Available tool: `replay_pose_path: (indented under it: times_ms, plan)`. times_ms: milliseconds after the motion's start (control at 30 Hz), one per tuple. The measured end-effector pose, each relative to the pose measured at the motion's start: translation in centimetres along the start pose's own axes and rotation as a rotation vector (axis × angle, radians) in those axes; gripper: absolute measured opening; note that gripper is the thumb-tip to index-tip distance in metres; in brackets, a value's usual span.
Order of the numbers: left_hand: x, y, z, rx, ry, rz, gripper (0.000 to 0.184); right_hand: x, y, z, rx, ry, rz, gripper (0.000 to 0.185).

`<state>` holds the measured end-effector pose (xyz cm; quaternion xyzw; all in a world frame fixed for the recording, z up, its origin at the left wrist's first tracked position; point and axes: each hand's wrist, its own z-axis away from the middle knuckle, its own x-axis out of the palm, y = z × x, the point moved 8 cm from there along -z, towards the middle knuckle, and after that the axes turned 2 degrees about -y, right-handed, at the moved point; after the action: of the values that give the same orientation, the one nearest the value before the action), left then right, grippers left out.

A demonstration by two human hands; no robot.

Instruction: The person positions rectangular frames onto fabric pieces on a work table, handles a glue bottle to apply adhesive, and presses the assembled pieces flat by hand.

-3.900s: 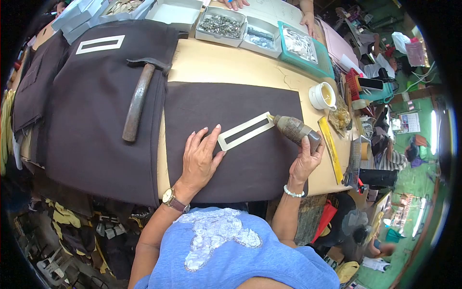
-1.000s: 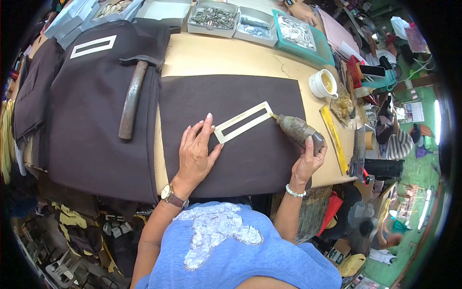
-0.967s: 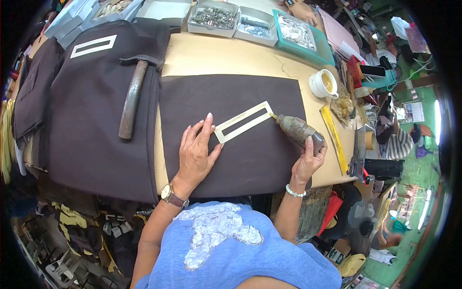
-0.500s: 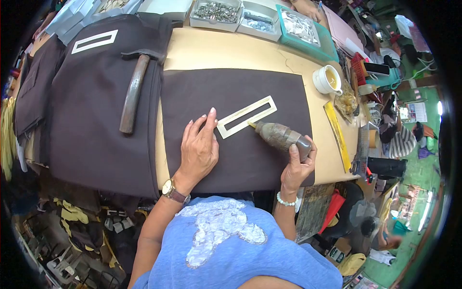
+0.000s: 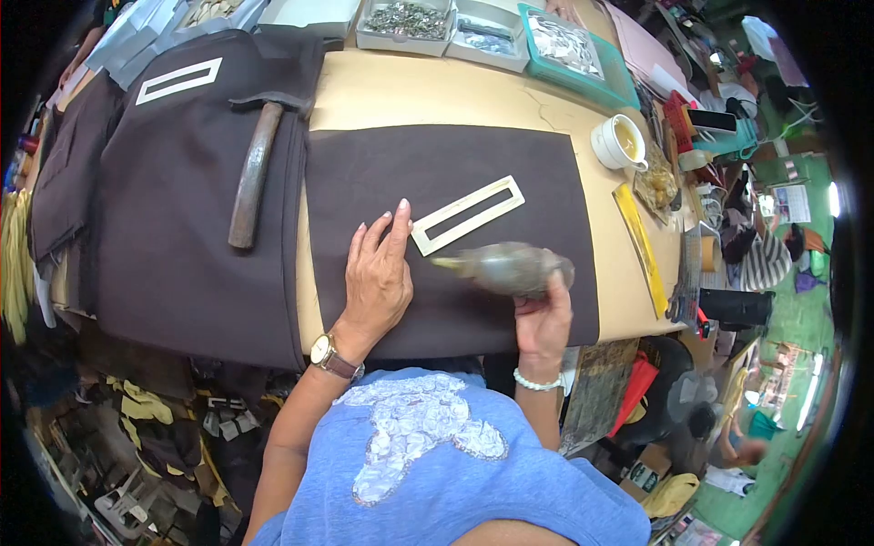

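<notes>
A pale rectangular frame (image 5: 468, 216) with a long slot lies slanted on a dark brown sheet (image 5: 382, 173). Beside its left end rests my left hand (image 5: 378, 273), palm down with fingers stretched out; the fingertips are at or very near the frame's edge. My right hand (image 5: 544, 318) is wrapped round a grimy squeeze bottle (image 5: 510, 268), blurred by motion. The bottle's yellowish nozzle points left, just below the frame's lower left end and apart from it.
To the left, a hammer (image 5: 255, 177) and another pale frame (image 5: 178, 80) lie on stacked dark material (image 5: 182, 227). At right stand a white cup (image 5: 618, 143) of yellowish liquid and a yellow ruler (image 5: 640, 250). Boxes of metal parts (image 5: 407, 25) line the back.
My right hand has moved left and slightly down with the squeeze bottle, turning it nearly level. Its nozzle has come off the frame's lower edge. My left hand stays about where it was.
</notes>
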<state>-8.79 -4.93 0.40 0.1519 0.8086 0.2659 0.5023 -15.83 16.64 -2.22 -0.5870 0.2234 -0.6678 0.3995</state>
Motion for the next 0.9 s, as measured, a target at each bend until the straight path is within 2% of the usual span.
replay_pose_path:
  times_ms: [67,100,200,267,300,333,400,500,600,633,733,833,900]
  plan:
    - [-0.1,0.1,-0.1,-0.006,0.007,-0.011,0.063,-1.1,-0.8,-0.4,0.096,0.098,-0.326,0.038]
    - [-0.1,0.0,0.0,-0.002,0.009,-0.010,0.063,-1.6,-1.6,-1.3,0.085,0.007,-0.451,0.040]
    - [0.0,0.2,-0.3,0.016,-0.018,0.019,0.056,-3.9,-4.1,-3.0,0.033,-0.064,-0.973,0.047]
    - [0.0,0.5,-0.5,0.001,-0.023,0.017,0.055,-6.3,-6.6,-4.1,-0.143,0.033,-0.981,0.046]
    - [0.0,0.7,-0.4,-0.017,-0.035,0.033,0.055,-6.7,-7.9,-4.4,-0.214,0.014,-0.929,0.052]
    - [0.1,0.8,-0.4,0.001,-0.047,0.014,0.056,-6.6,-8.8,-4.6,-0.206,-0.101,-0.899,0.047]
    - [0.0,1.0,-0.3,0.000,-0.053,0.018,0.057,-6.8,-10.2,-4.9,-0.234,-0.240,-0.859,0.051]
    - [0.1,1.2,-0.2,-0.005,-0.057,-0.004,0.059,-9.2,-12.3,-5.7,-0.284,-0.206,-0.599,0.055]
    - [0.2,1.5,-0.3,0.008,-0.056,-0.027,0.060,-11.4,-15.1,-7.1,-0.353,-0.045,-0.283,0.058]
    - [0.2,1.4,-0.2,0.012,-0.057,-0.033,0.060,-12.2,-16.6,-7.7,-0.401,0.026,-0.394,0.052]
    - [0.3,1.3,0.0,0.007,-0.068,-0.045,0.060,-15.4,-20.2,-10.1,-0.387,0.272,-0.077,0.048]
    - [0.4,1.3,-0.1,0.011,-0.071,-0.056,0.059,-16.9,-26.0,-12.4,-0.553,0.400,0.377,0.063]
    - [0.5,1.3,-0.2,-0.007,-0.088,-0.046,0.058,-18.4,-30.5,-14.0,-0.651,0.598,0.713,0.070]
